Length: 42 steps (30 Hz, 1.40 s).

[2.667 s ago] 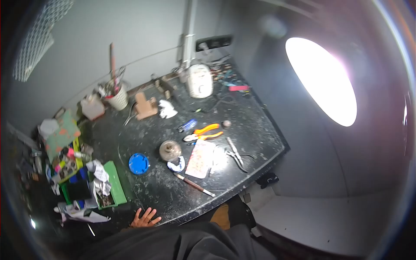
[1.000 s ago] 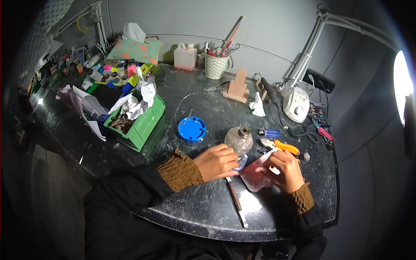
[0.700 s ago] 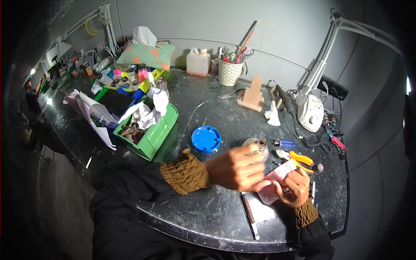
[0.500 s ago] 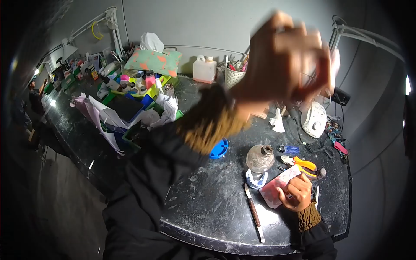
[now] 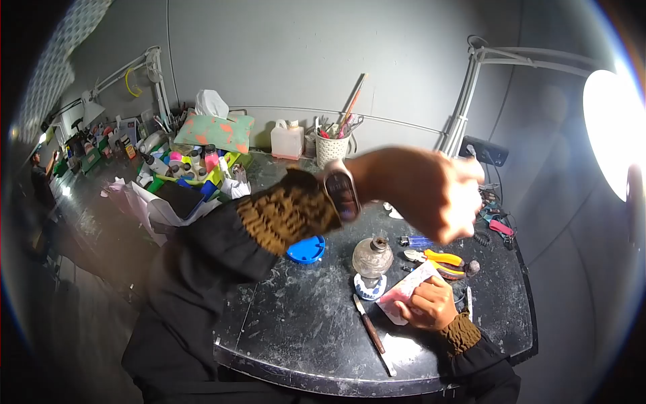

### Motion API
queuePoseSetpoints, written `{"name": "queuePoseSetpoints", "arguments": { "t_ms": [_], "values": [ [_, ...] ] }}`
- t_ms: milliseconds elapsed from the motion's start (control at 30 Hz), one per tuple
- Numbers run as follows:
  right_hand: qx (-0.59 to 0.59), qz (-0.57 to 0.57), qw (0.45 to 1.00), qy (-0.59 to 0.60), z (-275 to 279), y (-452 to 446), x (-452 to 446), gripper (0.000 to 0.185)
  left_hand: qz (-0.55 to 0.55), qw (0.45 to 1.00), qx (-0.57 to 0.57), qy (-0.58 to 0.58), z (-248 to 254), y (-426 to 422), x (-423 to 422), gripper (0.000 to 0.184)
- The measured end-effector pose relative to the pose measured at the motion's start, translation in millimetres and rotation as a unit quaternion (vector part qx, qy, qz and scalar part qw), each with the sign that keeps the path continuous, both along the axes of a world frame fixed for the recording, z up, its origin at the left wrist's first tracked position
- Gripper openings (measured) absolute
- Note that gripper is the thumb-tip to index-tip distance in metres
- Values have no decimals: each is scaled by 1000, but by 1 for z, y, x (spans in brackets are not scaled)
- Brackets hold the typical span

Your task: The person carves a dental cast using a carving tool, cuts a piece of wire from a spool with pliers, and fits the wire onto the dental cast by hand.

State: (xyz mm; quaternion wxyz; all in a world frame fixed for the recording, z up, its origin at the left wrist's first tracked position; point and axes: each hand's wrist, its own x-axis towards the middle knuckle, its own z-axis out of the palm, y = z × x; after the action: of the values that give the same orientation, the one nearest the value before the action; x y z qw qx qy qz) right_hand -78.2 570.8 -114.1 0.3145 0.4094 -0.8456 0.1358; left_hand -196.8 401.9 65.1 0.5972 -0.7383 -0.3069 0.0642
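My left hand (image 5: 431,195), with a band on its wrist, is raised above the right side of the bench. Motion blurs it, and its fingers are too smeared to read. My right hand (image 5: 431,303) rests low on the bench, fingers curled over a flat pink-and-white slab (image 5: 398,301). Beside the slab stands a glass spirit lamp (image 5: 372,259), with a blue-and-white ring-shaped piece (image 5: 370,287) at its base. A brown-handled wax knife (image 5: 371,330) lies to the left of the slab. Orange-handled pliers (image 5: 444,259) lie just beyond my right hand.
A blue round dish (image 5: 307,250) and a blue lighter (image 5: 417,240) lie further back. Bottles crowd a green tray (image 5: 229,161) at left. A white pot of tools (image 5: 332,148) stands by the wall. A bright desk lamp (image 5: 612,128) hangs at right. Another person stands far left.
My left hand has come down from high in the view. The view has shifted, showing the bright lamp head at right. My right hand stays on the slab.
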Motion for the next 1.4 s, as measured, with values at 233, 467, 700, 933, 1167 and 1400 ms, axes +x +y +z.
{"name": "queuePoseSetpoints", "arguments": {
  "t_ms": [233, 467, 700, 933, 1167, 1400],
  "values": [
    [-35, 9, 998, -43, 8, -11, 8, 25, -25, 997, -1, 75, -11, 19, 44, 27],
    [-31, 2, 999, -36, 8, -10, 11, 24, -18, 998, -26, 51, -12, 23, 44, 27],
    [-18, -36, 997, -61, -8, 0, 12, 11, 4, 988, -3, -154, -28, 8, 47, 32],
    [-24, -36, 998, -53, -1, 1, 5, 16, 195, 815, -101, -537, -146, -65, 50, 10],
    [-30, -18, 985, -172, -4, -12, -2, 25, 210, 718, -132, -650, -198, -81, 50, 36],
    [27, -21, 976, -214, -9, -15, -3, 32, 223, 717, -165, -639, -200, -82, 47, 25]
  ]
}}
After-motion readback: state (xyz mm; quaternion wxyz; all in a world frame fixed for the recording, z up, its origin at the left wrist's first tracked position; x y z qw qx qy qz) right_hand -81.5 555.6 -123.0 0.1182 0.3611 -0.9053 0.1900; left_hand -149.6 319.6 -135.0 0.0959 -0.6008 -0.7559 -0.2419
